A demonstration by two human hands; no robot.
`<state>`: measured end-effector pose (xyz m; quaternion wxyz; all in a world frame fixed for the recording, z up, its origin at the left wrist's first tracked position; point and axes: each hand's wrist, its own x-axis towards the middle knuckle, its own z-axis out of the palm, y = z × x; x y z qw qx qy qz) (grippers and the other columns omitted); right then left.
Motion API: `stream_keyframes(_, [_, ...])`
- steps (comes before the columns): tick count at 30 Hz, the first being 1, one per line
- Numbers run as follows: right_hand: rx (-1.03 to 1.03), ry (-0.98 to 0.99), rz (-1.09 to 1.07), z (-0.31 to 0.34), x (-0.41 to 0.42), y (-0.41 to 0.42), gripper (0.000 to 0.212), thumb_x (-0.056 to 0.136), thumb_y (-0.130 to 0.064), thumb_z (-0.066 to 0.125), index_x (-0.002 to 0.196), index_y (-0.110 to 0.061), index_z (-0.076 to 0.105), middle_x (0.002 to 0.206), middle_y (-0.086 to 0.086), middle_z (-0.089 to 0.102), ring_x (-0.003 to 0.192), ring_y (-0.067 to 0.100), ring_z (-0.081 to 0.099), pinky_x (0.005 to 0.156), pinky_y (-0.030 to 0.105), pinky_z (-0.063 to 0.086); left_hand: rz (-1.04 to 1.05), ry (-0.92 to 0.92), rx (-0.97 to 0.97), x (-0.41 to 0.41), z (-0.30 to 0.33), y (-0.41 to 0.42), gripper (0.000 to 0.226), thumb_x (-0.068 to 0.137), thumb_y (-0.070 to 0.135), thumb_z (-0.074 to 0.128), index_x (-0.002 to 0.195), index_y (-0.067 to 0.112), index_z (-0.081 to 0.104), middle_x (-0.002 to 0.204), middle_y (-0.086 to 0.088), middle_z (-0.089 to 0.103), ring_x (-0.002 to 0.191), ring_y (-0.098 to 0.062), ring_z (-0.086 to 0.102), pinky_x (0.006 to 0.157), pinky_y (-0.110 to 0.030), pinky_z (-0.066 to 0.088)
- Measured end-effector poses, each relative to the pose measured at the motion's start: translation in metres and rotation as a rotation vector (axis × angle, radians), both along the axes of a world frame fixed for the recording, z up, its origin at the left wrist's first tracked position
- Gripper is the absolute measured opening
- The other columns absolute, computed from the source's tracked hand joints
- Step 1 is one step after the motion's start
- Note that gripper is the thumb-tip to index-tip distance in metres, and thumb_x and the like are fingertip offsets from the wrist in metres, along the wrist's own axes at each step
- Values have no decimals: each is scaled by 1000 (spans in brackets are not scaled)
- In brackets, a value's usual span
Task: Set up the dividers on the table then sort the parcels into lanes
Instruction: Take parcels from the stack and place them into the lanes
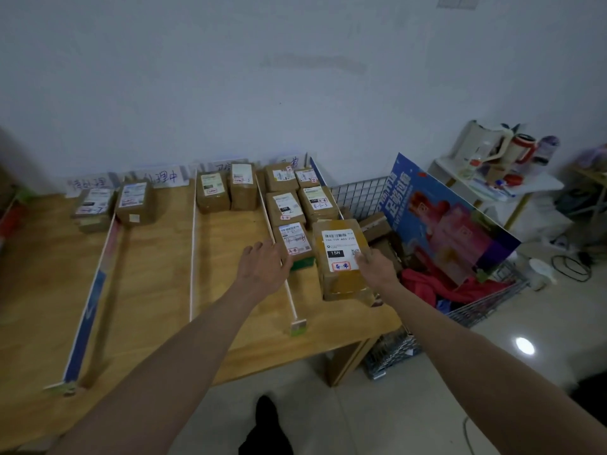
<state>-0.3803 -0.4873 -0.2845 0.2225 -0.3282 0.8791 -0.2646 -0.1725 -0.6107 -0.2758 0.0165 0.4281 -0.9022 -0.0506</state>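
A wooden table [164, 284] carries three upright dividers: a blue-and-white left divider [92, 297], a white middle divider [192, 244] and a white right divider [279, 254]. Brown parcels with white labels lie in the lanes; several fill the rightmost lane. My right hand [374, 267] grips the right edge of a large brown parcel [341, 261] at the front of that lane. My left hand [266, 267] hovers open over the right divider, next to a smaller parcel [294, 239].
A wire basket [486, 303] to the right of the table holds more parcels, red cloth and a blue printed board [446, 221]. Paper lane signs [161, 177] lean on the wall. A small white side table [512, 185] with bottles stands at far right.
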Motion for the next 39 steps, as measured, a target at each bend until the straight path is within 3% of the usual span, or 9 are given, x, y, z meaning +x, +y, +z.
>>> stream_keyframes(4, [45,33,22,-18,-32,-32,36,104,-35,40,117,-4,54,111,12,61,103,27,59,97,42,45,27,-17,30,-35,-20,-33,50,101,45,29,129,13,56,130,-8,55,115,-27,54,97,-42,42])
stream_keyframes(6, [64,31,29,-29,-50,-52,37,104,-34,41,119,-3,54,115,13,61,108,29,58,102,45,42,30,-19,43,-52,-33,-52,49,101,45,30,126,13,57,128,-8,55,114,-26,54,97,-41,42])
stream_keyframes(8, [73,20,36,-40,-68,-73,37,104,-33,41,121,-3,54,118,13,60,111,30,57,103,47,42,30,-31,63,-70,-47,-74,47,101,44,29,124,13,56,126,-9,56,111,-26,55,96,-41,42])
stream_keyframes(13, [120,-56,89,-79,-106,-122,34,103,-31,41,121,-5,54,117,14,62,106,29,62,98,51,47,60,-93,138,-108,-83,-122,53,101,47,27,138,15,48,142,-7,46,121,-25,51,103,-40,38])
stream_keyframes(23, [156,-177,18,-200,-165,-163,43,93,-46,48,120,-13,53,110,8,66,102,27,65,86,51,55,74,-111,274,-145,-138,-155,47,102,43,30,126,15,59,130,-4,53,111,-21,57,102,-40,39])
stream_keyframes(29, [162,-206,27,-177,-156,-175,39,99,-38,46,127,-12,48,124,10,57,115,30,57,94,51,51,112,-37,261,-150,-148,-157,42,101,40,34,118,16,63,124,-2,55,107,-19,59,101,-39,40])
stream_keyframes(31, [157,-216,15,-156,-147,-179,42,101,-31,47,136,-8,43,134,12,44,125,29,47,101,45,47,111,-38,258,-149,-149,-158,41,101,40,34,119,17,62,126,-1,54,108,-18,59,102,-39,39])
stream_keyframes(34, [185,-227,5,-153,-145,-179,45,103,-26,47,141,-4,36,142,17,29,126,31,44,97,37,47,112,-43,249,-149,-149,-155,41,101,40,34,122,17,61,129,-2,53,112,-18,58,106,-38,37])
stream_keyframes(39, [202,-177,60,-149,-150,-180,48,102,-25,49,144,-5,35,143,18,32,130,31,41,101,38,43,135,-83,270,-150,-144,-150,42,101,41,36,131,18,55,139,-2,48,121,-18,53,111,-38,31])
